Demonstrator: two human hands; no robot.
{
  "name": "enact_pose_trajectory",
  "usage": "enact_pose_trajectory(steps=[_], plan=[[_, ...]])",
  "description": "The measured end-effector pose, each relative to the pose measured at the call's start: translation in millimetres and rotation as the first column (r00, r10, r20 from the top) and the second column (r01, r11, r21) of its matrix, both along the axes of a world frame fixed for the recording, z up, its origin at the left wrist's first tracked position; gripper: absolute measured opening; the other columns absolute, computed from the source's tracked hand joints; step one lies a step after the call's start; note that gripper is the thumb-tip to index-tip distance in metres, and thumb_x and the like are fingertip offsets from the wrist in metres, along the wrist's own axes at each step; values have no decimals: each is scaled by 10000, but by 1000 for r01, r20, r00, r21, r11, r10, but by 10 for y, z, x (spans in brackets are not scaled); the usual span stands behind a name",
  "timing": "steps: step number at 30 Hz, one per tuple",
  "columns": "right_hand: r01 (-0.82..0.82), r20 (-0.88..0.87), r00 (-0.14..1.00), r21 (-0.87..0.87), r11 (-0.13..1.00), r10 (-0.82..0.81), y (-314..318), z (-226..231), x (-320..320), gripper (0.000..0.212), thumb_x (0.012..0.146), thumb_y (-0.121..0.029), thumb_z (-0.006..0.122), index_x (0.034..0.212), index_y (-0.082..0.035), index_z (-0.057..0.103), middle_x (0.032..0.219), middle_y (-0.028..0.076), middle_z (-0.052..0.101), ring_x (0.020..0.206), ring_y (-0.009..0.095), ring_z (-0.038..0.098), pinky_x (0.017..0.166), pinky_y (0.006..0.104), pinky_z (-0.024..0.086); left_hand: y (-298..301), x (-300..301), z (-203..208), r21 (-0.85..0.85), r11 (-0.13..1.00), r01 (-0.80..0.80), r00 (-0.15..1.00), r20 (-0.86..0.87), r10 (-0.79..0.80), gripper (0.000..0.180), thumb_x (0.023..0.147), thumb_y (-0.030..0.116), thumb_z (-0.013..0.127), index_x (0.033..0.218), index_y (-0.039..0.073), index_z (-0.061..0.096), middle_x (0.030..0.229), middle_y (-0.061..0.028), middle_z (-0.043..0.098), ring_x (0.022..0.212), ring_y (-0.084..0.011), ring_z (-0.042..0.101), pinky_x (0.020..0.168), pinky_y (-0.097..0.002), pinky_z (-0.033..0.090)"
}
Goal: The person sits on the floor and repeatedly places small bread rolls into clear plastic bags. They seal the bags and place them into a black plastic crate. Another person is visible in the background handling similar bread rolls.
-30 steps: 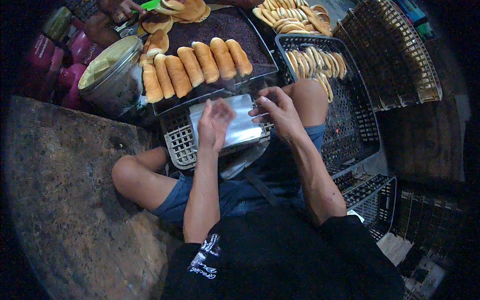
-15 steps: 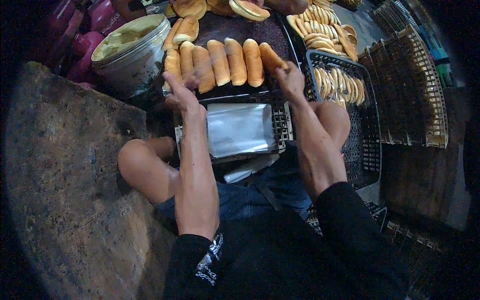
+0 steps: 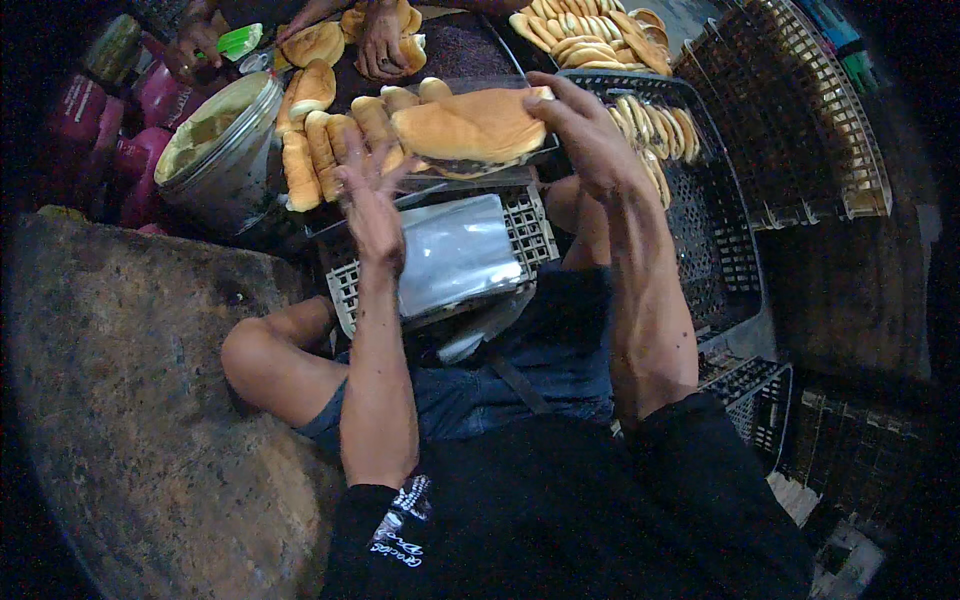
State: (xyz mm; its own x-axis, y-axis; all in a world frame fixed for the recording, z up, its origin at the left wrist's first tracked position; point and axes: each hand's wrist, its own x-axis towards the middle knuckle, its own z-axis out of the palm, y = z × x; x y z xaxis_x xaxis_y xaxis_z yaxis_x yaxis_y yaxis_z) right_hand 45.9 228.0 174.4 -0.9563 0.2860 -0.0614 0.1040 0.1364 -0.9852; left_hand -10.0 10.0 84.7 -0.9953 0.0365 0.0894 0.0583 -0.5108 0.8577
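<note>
Right hand: the person's right hand [image 3: 603, 150] grips the right end of a golden bun [image 3: 470, 125], thumb and fingers closed down on it
Held bun: raised above the near edge of a dark tray, lying lengthwise left to right, with clear plastic film showing along its edges
Left hand: the person's left hand [image 3: 373, 210] is blurred, fingers spread wide and gripping nothing visible; whether they touch the bun or film cannot be told
In the way: the held bun covers part of the row of rolls [image 3: 299, 172] behind it, and the left fingers cross in front of others
Below the hands: a stack of clear bags [image 3: 455, 260] on a pale lattice crate [image 3: 532, 222]
Left side: a bucket [image 3: 265, 150] of pale spread stands just beside the rolls, with a brown board [image 3: 160, 390] nearer
Far side: a co-worker's hand [image 3: 382, 42] rests on a bun; another hand [image 3: 195, 48] is near a green object [image 3: 240, 42]
Right side: a black crate [image 3: 705, 250] with bagged buns [image 3: 665, 130] inside; stacked baskets [image 3: 790, 115] beyond
</note>
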Motion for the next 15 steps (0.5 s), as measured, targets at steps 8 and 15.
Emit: enact_pose_trajectory(steps=[8, 15], plan=[[225, -382, 923, 634, 740, 46, -355, 74, 324, 319, 916, -275, 672, 1190, -135, 587, 1411, 98, 501, 1330, 290, 479, 973, 340, 484, 259, 57, 79, 515, 856, 34, 923, 312, -224, 518, 941, 309, 664, 1381, 109, 478, 1364, -73, 559, 1247, -219, 546, 1067, -406, 442], [388, -398, 916, 907, 163, 37, 640, -139, 368, 491, 834, -321, 704, 1277, -157, 569, 1349, 124, 542, 1261, 358, 503, 1103, 521, 301, 1651, -32, 203, 20, 914, 406, 913, 34, -407, 637, 908, 387, 692, 1349, -21, 478, 1168, -116, 651, 1091, -198, 606, 905, -338, 498]])
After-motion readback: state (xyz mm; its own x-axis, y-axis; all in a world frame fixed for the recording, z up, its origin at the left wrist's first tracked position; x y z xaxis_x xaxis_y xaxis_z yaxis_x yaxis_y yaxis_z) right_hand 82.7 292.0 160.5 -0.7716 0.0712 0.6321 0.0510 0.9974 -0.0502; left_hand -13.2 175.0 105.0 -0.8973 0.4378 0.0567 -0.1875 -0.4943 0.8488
